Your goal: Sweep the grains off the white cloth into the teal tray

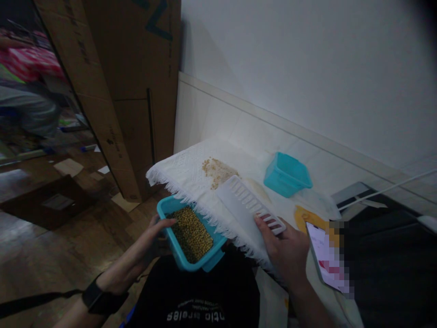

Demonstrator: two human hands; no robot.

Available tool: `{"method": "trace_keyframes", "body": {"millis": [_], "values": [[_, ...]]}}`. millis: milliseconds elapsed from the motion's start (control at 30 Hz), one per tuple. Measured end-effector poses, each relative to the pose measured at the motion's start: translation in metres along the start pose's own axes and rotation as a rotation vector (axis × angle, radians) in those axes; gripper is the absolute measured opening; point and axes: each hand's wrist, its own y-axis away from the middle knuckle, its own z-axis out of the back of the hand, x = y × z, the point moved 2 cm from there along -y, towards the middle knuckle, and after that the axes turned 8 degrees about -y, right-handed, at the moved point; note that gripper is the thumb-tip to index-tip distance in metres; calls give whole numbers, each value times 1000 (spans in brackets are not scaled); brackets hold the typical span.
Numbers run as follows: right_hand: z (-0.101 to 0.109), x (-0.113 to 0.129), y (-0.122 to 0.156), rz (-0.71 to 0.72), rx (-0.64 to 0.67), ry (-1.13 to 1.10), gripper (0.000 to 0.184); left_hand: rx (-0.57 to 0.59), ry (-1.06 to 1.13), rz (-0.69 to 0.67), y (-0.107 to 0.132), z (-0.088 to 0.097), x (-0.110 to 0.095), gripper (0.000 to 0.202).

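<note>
My left hand (159,234) grips the left rim of a turquoise plastic basin (210,257), thumb over the edge. Inside it lies a layer of yellowish soybeans (191,232). The basin is held at the table's front edge, above my lap. In my right hand (285,246) is a white slotted plastic tray (235,205), tilted with its far end down on the white fringed cloth (184,161). Just beyond that end, a patch of loose beans (216,171) is spread over the cloth. My right fingers close round the tray's near end.
A second turquoise container (288,175) stands at the back of the cloth. A phone (327,259) lies at the right by a yellow item (302,216) and a black bag (392,255). A tall cardboard box (133,91) rises at the left; a person in red (30,61) is beyond it.
</note>
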Motion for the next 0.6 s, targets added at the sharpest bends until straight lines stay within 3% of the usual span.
{"method": "trace_keyframes", "body": {"millis": [200,400,600], "values": [[-2,-27,-9,-71,-63,82,49,-16,1,20,0,-1,1,77],[-12,-16,-13,-81,-46,-4,48,-19,0,50,-3,-2,1,85],[-7,-10,-16,-77,-32,-57,45,-19,-23,54,-3,-1,-1,90]]}}
